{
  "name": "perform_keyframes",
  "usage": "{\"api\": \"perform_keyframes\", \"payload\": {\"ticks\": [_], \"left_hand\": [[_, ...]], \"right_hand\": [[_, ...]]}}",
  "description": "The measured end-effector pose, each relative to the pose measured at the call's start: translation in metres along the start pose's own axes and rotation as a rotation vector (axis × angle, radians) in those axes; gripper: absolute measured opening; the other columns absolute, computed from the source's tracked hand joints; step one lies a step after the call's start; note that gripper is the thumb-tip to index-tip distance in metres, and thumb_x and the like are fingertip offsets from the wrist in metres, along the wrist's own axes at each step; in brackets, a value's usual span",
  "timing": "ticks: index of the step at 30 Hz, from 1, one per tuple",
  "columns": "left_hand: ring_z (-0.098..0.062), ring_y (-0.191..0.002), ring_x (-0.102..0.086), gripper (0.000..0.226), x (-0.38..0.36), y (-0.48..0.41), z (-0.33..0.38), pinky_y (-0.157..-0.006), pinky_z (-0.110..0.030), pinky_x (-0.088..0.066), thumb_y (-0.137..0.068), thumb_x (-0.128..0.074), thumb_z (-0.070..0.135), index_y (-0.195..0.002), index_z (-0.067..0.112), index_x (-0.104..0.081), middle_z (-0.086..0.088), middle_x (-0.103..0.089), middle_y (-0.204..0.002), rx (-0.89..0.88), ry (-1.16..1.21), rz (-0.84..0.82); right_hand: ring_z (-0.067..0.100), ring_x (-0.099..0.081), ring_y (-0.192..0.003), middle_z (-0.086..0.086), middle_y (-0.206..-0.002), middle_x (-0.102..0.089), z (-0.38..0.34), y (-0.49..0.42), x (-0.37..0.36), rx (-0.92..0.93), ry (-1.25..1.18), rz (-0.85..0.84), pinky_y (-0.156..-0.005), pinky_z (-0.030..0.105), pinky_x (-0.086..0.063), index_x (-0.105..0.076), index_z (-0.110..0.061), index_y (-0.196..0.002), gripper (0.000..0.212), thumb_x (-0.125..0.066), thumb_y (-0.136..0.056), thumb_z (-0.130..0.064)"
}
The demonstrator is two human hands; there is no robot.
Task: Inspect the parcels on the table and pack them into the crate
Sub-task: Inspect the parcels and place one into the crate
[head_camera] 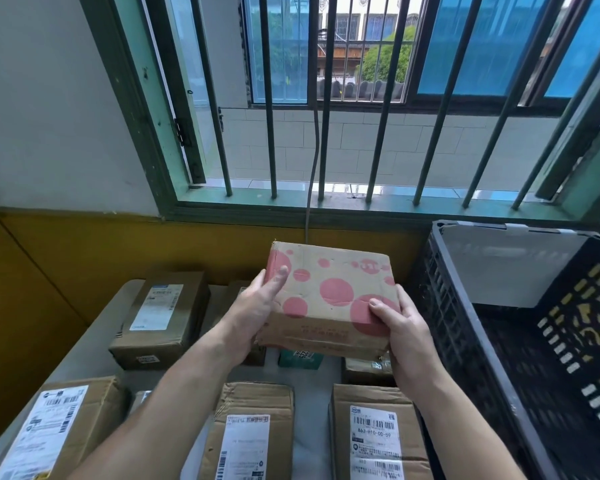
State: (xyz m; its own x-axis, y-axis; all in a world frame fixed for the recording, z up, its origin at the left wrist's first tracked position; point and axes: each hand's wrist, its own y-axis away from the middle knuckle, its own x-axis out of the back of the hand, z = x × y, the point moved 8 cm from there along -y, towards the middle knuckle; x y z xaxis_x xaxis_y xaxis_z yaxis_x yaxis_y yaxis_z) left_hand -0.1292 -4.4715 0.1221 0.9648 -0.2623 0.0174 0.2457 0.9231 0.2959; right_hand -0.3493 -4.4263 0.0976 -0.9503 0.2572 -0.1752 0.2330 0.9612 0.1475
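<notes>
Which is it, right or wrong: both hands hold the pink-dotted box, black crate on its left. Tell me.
Wrong on the side: the head view shows the black crate right of the pink-dotted box. The left hand and right hand do hold it.

The spotted parcel [329, 296] hides most of the teal box [300, 360] and the brown parcel [368, 370] beneath it. Fingers of my left hand [257, 306] are out of sight behind it. The crate [444, 306] is cut by the right edge, the front-left parcel [59, 431] by the bottom.

A parcel-handling back room: labelled cardboard parcels [160, 317] on a table [87, 351], plastic crate [465, 327], barred window [326, 133].
</notes>
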Motion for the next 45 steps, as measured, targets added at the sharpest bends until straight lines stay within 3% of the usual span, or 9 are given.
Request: {"api": "perform_keyframes", "payload": {"ticks": [6, 12, 15, 19, 25, 29, 33, 41, 45], "left_hand": [[-0.023, -0.114, -0.070, 0.043, 0.000, 0.001, -0.006, -0.095, -0.041, -0.058, -0.109, -0.044, 0.039, -0.151, 0.033, -0.041, -0.001, -0.072, -0.126, -0.037, -0.013, 0.031], [-0.023, -0.117, -0.065, 0.083, 0.005, 0.003, 0.001, -0.093, -0.039, -0.058, -0.082, -0.055, 0.071, -0.153, 0.030, -0.040, 0.001, -0.069, -0.129, -0.025, 0.001, 0.133], [-0.021, -0.111, -0.069, 0.066, 0.006, 0.006, 0.000, -0.078, -0.030, -0.061, -0.085, -0.053, 0.063, -0.142, 0.030, -0.051, 0.002, -0.073, -0.120, -0.034, 0.023, 0.147], [-0.026, -0.120, -0.066, 0.080, -0.001, 0.009, -0.008, -0.096, -0.042, -0.059, -0.084, -0.054, 0.065, -0.154, 0.030, -0.039, -0.002, -0.069, -0.131, -0.020, 0.028, 0.138], [-0.028, -0.116, -0.063, 0.086, 0.006, 0.009, -0.002, -0.102, -0.053, -0.054, -0.076, -0.045, 0.081, -0.145, 0.030, -0.049, -0.003, -0.069, -0.126, 0.041, 0.078, 0.225], [-0.026, -0.110, -0.066, 0.078, 0.008, 0.015, 0.005, -0.086, -0.043, -0.059, -0.079, -0.046, 0.074, -0.140, 0.026, -0.055, -0.002, -0.072, -0.118, -0.027, 0.054, 0.284], [-0.017, -0.105, -0.068, 0.062, 0.000, 0.017, 0.004, -0.068, -0.026, -0.059, -0.095, -0.046, 0.063, -0.147, 0.030, -0.050, 0.004, -0.072, -0.115, -0.090, 0.025, 0.245], [-0.027, -0.115, -0.063, 0.078, 0.004, 0.014, 0.005, -0.102, -0.053, -0.053, -0.081, -0.035, 0.084, -0.139, 0.034, -0.052, -0.004, -0.069, -0.123, -0.036, 0.044, 0.263], [-0.020, -0.101, -0.063, 0.043, 0.000, 0.017, 0.002, -0.074, -0.034, -0.051, -0.106, -0.032, 0.056, -0.128, 0.030, -0.058, -0.003, -0.069, -0.109, -0.055, 0.061, 0.275]], "right_hand": [[0.026, -0.075, -0.103, 0.005, -0.111, -0.079, -0.001, -0.005, 0.001, -0.036, -0.005, 0.070, -0.088, 0.043, -0.061, -0.066, -0.023, -0.125, 0.029, -0.063, -0.100, -0.038], [0.022, -0.076, -0.102, 0.003, -0.112, -0.079, 0.002, -0.001, -0.002, 0.017, -0.073, 0.075, -0.076, 0.034, -0.062, -0.065, -0.019, -0.131, 0.031, -0.065, -0.100, -0.023], [0.018, -0.076, -0.101, 0.000, -0.113, -0.079, -0.004, 0.000, -0.003, 0.031, -0.031, 0.054, -0.074, 0.029, -0.062, -0.064, -0.022, -0.133, 0.033, -0.066, -0.100, -0.023], [0.020, -0.075, -0.103, 0.000, -0.113, -0.077, -0.012, -0.003, -0.001, 0.019, 0.041, 0.045, -0.083, 0.038, -0.064, -0.064, -0.028, -0.125, 0.035, -0.068, -0.094, -0.043], [0.020, -0.076, -0.104, 0.000, -0.115, -0.077, -0.006, 0.002, -0.004, 0.047, 0.025, 0.044, -0.086, 0.039, -0.063, -0.064, -0.024, -0.130, 0.047, -0.073, -0.087, -0.041], [0.027, -0.076, -0.100, 0.007, -0.112, -0.078, 0.000, 0.003, -0.003, -0.015, -0.045, 0.024, -0.075, 0.041, -0.064, -0.066, -0.022, -0.125, 0.034, -0.073, -0.093, -0.031], [0.024, -0.077, -0.095, 0.003, -0.105, -0.079, -0.008, 0.002, -0.002, -0.011, -0.023, 0.083, -0.073, 0.042, -0.065, -0.067, -0.026, -0.115, 0.037, -0.072, -0.087, -0.050], [0.021, -0.074, -0.103, -0.002, -0.111, -0.077, -0.009, 0.008, -0.002, 0.061, 0.065, 0.074, -0.084, 0.048, -0.064, -0.066, -0.038, -0.120, 0.050, -0.071, -0.075, -0.059], [0.021, -0.071, -0.103, 0.001, -0.111, -0.074, -0.016, 0.009, -0.006, 0.007, 0.088, 0.056, -0.080, 0.042, -0.063, -0.056, -0.036, -0.130, 0.066, -0.059, -0.075, -0.074]]}}
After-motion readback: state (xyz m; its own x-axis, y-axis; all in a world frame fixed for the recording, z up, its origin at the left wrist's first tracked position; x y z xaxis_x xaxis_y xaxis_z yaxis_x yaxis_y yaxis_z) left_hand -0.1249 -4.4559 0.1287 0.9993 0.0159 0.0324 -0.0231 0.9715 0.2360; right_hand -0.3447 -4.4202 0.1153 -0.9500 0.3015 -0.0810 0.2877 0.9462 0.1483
